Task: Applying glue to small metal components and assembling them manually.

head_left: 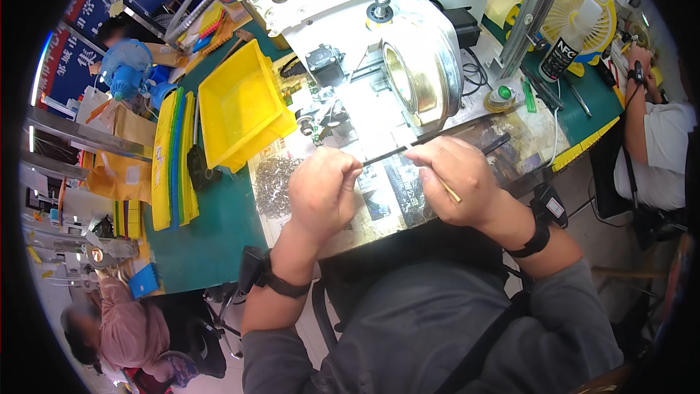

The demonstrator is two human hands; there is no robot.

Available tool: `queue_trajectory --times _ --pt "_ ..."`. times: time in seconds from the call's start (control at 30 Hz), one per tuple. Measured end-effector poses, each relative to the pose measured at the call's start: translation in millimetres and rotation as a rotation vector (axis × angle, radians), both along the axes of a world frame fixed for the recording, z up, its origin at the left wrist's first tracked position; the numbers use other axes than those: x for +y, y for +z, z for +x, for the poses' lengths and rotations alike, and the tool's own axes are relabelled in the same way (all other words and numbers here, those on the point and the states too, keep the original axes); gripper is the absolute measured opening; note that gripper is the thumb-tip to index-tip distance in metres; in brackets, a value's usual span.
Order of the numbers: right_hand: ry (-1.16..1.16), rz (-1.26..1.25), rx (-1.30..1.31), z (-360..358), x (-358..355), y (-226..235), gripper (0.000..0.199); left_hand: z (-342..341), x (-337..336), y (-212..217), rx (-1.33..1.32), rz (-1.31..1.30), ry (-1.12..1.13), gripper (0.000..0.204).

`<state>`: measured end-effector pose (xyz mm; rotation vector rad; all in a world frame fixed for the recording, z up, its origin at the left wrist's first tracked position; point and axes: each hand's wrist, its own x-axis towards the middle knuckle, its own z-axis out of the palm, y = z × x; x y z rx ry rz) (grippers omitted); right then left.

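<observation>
Both hands, left hand (323,190) and right hand (456,175), pinch a thin black rod (386,153); yellow tray (240,106) left, white machine (394,51) behind.

Your fingers (343,168) pinch a thin black rod (386,153), matt and smooth. Ahead of you the machine (408,66) shows polished metal on its round housing, glossy and bright. The yellow tray (240,106) looks like smooth, shiny plastic. The counter (211,226) wears a matt green mat, and the heap of small clips (273,182) glints like bare metal.
</observation>
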<state>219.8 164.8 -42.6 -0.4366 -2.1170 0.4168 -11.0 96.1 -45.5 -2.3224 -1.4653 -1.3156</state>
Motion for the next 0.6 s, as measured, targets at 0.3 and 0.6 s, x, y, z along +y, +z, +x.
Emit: queue_trajectory --times 0.3,0.6 --pt "0.082 0.009 -0.045 0 -5 2 0.022 -1 0 -2 -0.011 0.002 0.003 0.015" --pt "0.078 0.005 -0.1 -2 -9 -1 0.021 0 1 -1 -0.021 0.027 -0.008 0.015"
